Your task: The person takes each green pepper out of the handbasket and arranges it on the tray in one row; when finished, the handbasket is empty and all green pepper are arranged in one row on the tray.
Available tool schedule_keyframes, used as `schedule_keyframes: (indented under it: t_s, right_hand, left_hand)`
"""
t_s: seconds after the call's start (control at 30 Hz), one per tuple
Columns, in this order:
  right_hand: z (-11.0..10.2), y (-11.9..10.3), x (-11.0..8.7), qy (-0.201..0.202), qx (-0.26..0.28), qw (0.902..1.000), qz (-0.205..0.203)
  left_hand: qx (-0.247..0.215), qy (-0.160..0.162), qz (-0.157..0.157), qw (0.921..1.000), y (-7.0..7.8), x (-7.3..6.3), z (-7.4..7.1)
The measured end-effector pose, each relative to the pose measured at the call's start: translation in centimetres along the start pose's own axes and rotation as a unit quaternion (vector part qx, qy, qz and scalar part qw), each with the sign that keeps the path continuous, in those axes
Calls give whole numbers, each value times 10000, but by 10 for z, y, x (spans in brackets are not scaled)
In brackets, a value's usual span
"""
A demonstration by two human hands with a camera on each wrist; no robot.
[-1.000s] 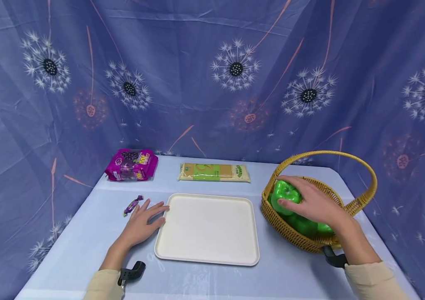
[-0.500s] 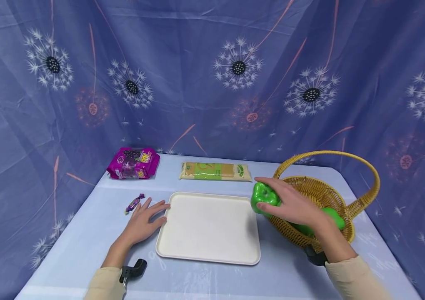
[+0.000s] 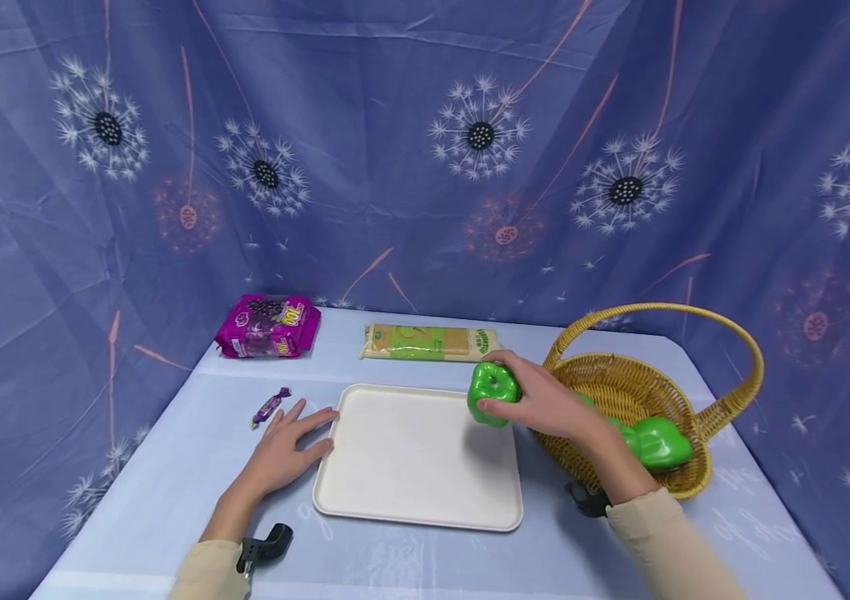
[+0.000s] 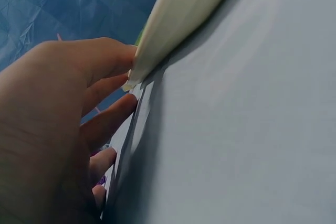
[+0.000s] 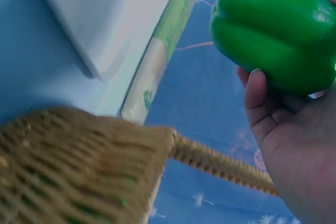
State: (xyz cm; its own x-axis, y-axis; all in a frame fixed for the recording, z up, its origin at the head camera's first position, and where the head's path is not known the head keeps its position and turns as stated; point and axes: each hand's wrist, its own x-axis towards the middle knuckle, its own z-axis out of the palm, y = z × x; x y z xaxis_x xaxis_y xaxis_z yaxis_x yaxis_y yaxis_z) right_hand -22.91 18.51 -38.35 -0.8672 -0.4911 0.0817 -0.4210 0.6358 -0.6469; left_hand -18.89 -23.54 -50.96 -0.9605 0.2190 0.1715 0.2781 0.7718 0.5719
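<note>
My right hand (image 3: 545,402) grips a green bell pepper (image 3: 491,392) above the right edge of the white tray (image 3: 417,454). In the right wrist view the glossy pepper (image 5: 273,30) fills the upper right, the hand's fingers around its underside. At the tray's left rim lies my left hand (image 3: 280,450), fingers spread, with fingertips touching the rim; the left wrist view shows fingers beside the tray wall (image 4: 181,17). More green peppers (image 3: 661,443) sit in the wicker basket (image 3: 612,379) on the right, partly hidden by my right forearm.
A wrapped purple candy (image 3: 270,407) lies just beyond my left hand. Farther back stand a purple snack bag (image 3: 269,325) and a flat noodle packet (image 3: 428,342). The basket's tall handle (image 3: 751,367) arches over it. A blue patterned curtain (image 3: 365,167) closes off the back.
My right hand has lifted the green pepper out of the basket and carried it left over the tray's right edge. The left hand has stayed at the tray's rim.
</note>
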Motion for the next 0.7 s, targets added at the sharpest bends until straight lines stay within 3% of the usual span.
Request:
schedule_keyframes:
  t_s: [0.23,0.7]
  right_hand:
    - [16,1,20,-100,125,9998,-97]
    - [45,0,52,-198,237,9994,-183]
  left_hand:
    - [26,89,-51,9999,-1,-5,-1]
    - [-45,-81,-117,9999,-1,-7,-1]
